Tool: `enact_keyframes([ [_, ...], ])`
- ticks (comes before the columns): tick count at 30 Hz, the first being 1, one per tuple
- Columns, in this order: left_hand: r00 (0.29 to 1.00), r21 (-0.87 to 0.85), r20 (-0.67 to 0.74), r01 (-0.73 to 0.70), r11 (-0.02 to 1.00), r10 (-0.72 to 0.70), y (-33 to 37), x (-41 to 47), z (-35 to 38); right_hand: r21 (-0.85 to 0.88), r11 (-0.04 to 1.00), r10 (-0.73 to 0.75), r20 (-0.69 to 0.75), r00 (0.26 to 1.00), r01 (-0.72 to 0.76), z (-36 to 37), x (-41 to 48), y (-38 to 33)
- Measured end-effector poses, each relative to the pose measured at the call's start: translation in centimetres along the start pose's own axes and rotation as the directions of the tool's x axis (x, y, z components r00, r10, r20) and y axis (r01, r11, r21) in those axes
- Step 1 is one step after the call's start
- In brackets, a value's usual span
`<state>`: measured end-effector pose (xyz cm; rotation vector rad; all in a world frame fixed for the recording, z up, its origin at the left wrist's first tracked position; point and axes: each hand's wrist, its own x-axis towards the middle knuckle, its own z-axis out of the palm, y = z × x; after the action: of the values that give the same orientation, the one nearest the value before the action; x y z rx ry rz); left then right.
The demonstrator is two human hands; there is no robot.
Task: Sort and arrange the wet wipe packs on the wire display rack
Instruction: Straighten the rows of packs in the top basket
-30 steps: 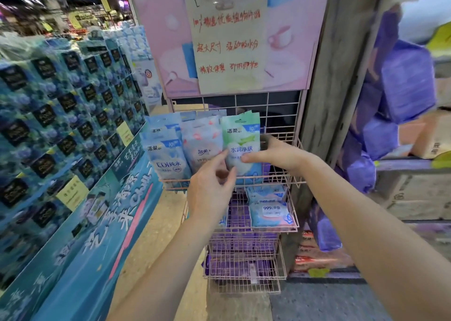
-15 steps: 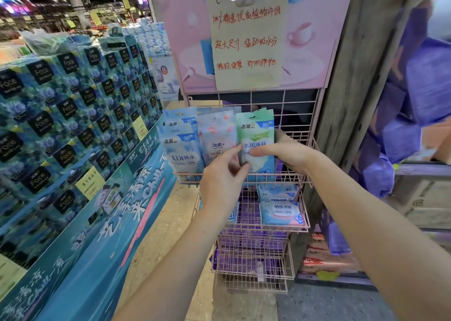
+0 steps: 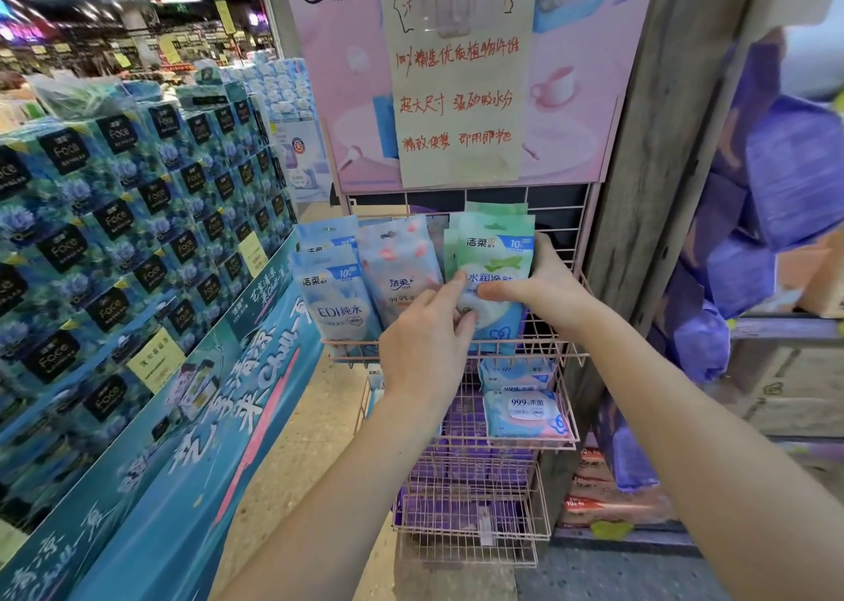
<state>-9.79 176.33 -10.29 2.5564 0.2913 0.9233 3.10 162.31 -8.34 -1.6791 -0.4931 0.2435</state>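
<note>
A pink wire display rack stands against a wooden pillar. Its top basket holds upright wet wipe packs in three rows: blue EDI packs on the left, pink-patterned packs in the middle, green packs on the right. My right hand grips the front green pack from its right side, thumb across the front. My left hand has its fingertips on the same pack's lower left, pinching it. The basket below holds flat 999 packs. Lower baskets hold purple packs.
A tall stack of blue Face tissue boxes fills the left, with a teal display base below. A pink poster with a handwritten sign hangs above the rack. Purple bags and cartons crowd the right shelf.
The view has drawn closer to the rack. Both hands stay on the front green pack; my left fingers have shifted slightly right onto its lower edge.
</note>
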Motion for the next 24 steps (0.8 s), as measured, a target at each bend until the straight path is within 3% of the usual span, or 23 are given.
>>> enact_keyframes([
  [12, 0.994, -0.192, -0.09, -0.076, 0.978, 0.06, 2.8, 1.7, 1.8, 0.089, 0.991, -0.093, -0.054, 0.994, 0.097, -3.9, 1.0, -1.5],
  [14, 1.0, -0.312, -0.009, -0.017, 0.95, 0.015, 3.4, 1.9, 2.3, 0.084, 0.993, -0.082, -0.064, 0.995, 0.087, -4.9, 0.7, -1.1],
  [16, 0.976, -0.494, 0.195, 0.182, 0.85, -0.096, 3.7, 2.5, 2.9, 0.082, 0.994, -0.065, -0.06, 0.996, 0.07, -5.7, 0.4, -0.7],
  [18, 0.929, -0.514, 0.351, 0.299, 0.804, -0.121, 3.3, 3.3, 3.8, 0.09, 0.995, -0.039, -0.035, 0.999, 0.042, -6.4, 0.1, 0.0],
  [24, 0.887, -0.492, 0.462, 0.238, 0.837, 0.02, 2.3, 3.7, 4.7, -0.006, 1.0, -0.01, 0.124, 0.992, 0.011, -7.1, -0.5, 1.0],
])
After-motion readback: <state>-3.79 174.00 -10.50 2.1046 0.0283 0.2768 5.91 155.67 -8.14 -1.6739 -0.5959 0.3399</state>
